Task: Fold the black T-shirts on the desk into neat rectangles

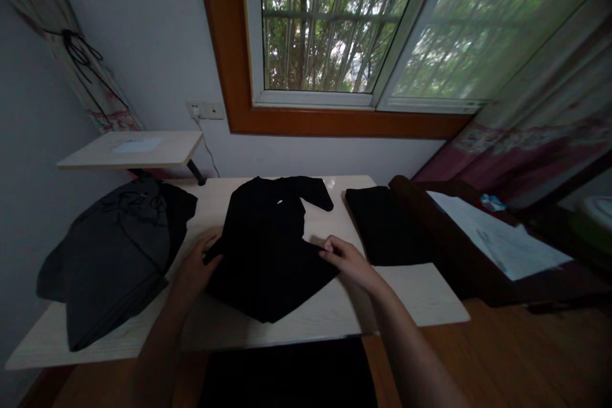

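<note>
A black shirt (268,236) lies on the pale wooden table (306,331), one sleeve stretched out at the far right and a small white mark near its upper part. On its left side my left hand (195,268) pinches the cloth between thumb and fingers. Opposite, my right hand (348,260) grips the shirt's right edge, thumb and fingers closed on it. The lower part of the cloth spreads to a point toward me between both hands. Its dark folds are hard to make out.
Dark grey clothing (115,248) is heaped at the table's left, by a small raised shelf (134,146). Folded black cloth (385,226) lies at the right. Beyond it stands a dark brown piece of furniture (459,261) bearing a light sheet (497,236). A window (335,25) is behind.
</note>
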Motion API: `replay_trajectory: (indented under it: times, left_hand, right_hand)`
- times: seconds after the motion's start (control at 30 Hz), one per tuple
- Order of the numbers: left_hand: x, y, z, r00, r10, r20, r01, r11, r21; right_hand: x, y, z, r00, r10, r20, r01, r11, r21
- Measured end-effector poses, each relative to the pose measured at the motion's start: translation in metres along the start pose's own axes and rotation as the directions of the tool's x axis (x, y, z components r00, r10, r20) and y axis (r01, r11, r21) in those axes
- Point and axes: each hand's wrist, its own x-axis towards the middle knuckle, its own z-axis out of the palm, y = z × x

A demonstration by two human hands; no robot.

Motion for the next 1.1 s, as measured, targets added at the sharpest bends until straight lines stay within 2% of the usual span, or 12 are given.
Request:
replay_trajectory:
  times: [0.13, 0.2, 0.27, 0.37, 0.47, 0.53, 0.57, 0.63, 0.73, 0.8, 0.97, 1.1]
  left_hand:
    - [-0.005, 0.003, -0.008, 0.976, 0.066, 0.21, -0.061, 0.998, -0.031]
    - [-0.011, 0.007, -0.009, 0.926, 0.086, 0.369, -0.085, 0.996, -0.02]
    - [-0.016, 0.013, -0.01, 0.847, 0.085, 0.525, -0.104, 0.995, 0.007]
    - [-0.023, 0.023, -0.014, 0.739, 0.102, 0.665, -0.144, 0.99, 0.008]
    - [-0.026, 0.029, -0.019, 0.683, 0.12, 0.72, -0.174, 0.985, 0.0]
    - [-0.025, 0.029, -0.023, 0.663, 0.119, 0.739, -0.186, 0.982, 0.008]
    - [-0.023, 0.028, -0.024, 0.666, 0.112, 0.737, -0.184, 0.983, 0.017]
    - [-0.018, 0.022, -0.024, 0.719, 0.097, 0.689, -0.166, 0.986, 0.034]
    - [-0.005, 0.011, -0.019, 0.865, 0.11, 0.489, -0.174, 0.981, 0.087]
    - [0.004, 0.007, -0.01, 0.931, 0.136, 0.338, -0.205, 0.962, 0.178]
    - [0.018, 0.014, 0.027, 0.959, 0.207, 0.195, -0.271, 0.872, 0.408]
    - [0.024, 0.023, 0.049, 0.955, 0.24, 0.173, -0.294, 0.837, 0.461]
  right_hand:
    - [-0.026, 0.004, -0.057, 0.996, 0.076, -0.053, -0.071, 0.994, 0.079]
    - [-0.039, 0.004, -0.075, 0.993, 0.118, -0.018, -0.116, 0.99, 0.082]
    - [-0.046, 0.003, -0.083, 0.988, 0.148, 0.035, -0.15, 0.987, 0.063]
    - [-0.038, 0.009, -0.075, 0.99, 0.14, 0.034, -0.141, 0.99, 0.01]
    - [-0.012, 0.023, -0.048, 0.993, 0.096, -0.071, -0.105, 0.986, -0.132]
    - [0.008, 0.029, -0.027, 0.995, 0.05, -0.081, -0.067, 0.971, -0.228]
    - [0.017, 0.03, -0.016, 0.999, 0.024, -0.049, -0.035, 0.968, -0.248]
    - [0.032, 0.026, 0.005, 0.999, 0.003, -0.038, -0.013, 0.963, -0.269]
    - [0.043, 0.013, 0.031, 0.999, 0.044, 0.004, -0.04, 0.951, -0.307]
    - [0.044, 0.004, 0.045, 0.995, 0.092, 0.039, -0.073, 0.935, -0.346]
    - [0.038, -0.006, 0.06, 0.986, 0.079, 0.146, -0.016, 0.92, -0.392]
    - [0.026, 0.003, 0.039, 0.983, 0.115, 0.145, -0.073, 0.96, -0.272]
